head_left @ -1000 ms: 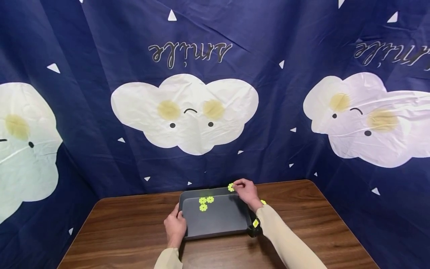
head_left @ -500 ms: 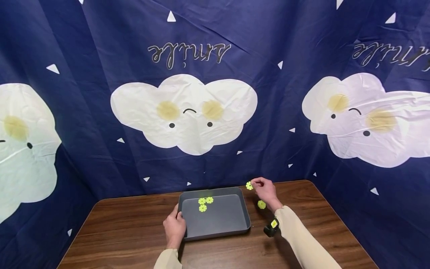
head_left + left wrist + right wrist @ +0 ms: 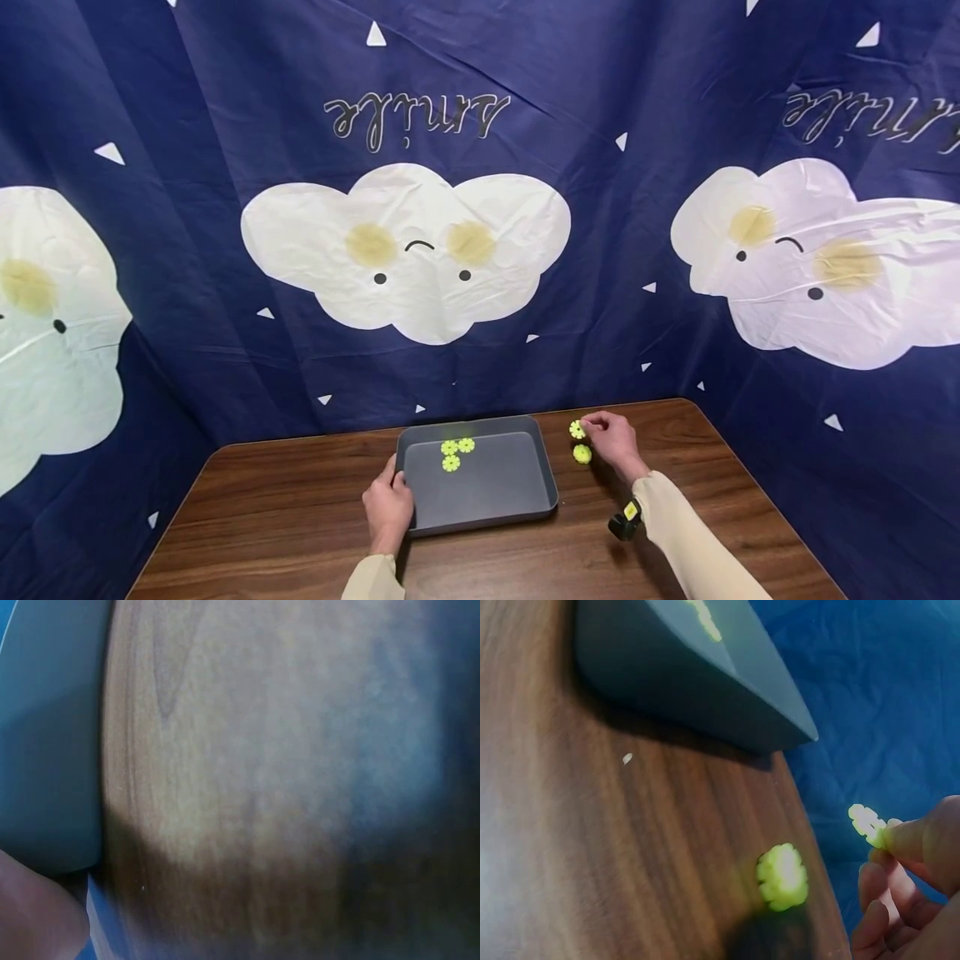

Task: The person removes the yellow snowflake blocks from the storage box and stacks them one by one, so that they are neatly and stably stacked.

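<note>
Thumb and fingertip of the right hand (image 3: 613,437) are nearly together, pinching a yellow-green flower (image 3: 576,429) by its edge, with the other fingers bent beneath in the right wrist view. A second ago this grip was at the far right corner of the tray (image 3: 495,492); now it has moved out to the right, and the pinched flower is past the tray's right wall, seemingly raised above the table (image 3: 300,492). Just on the near side of the grip, a loose flower (image 3: 582,454) rests on the table; it looks thick, but I cannot tell whether it is a single piece or several stacked. As I judge it, the shift means that the handling is now centred on the spot beside the tray, with the pinched flower and the loose flower near each other and both outside the tray. To the left of the right-hand grip, the tray holds three flowers (image 3: 450,462), clustered toward its far left corner; whether their edges touch is too small to tell. Farther left, the left hand (image 3: 388,507) grips the tray's left wall, its thumb at the rim; how far its fingers reach underneath is hidden. Between that grip and the right one, the tray sits flat on the table, with no clear shift since a second ago.
</note>
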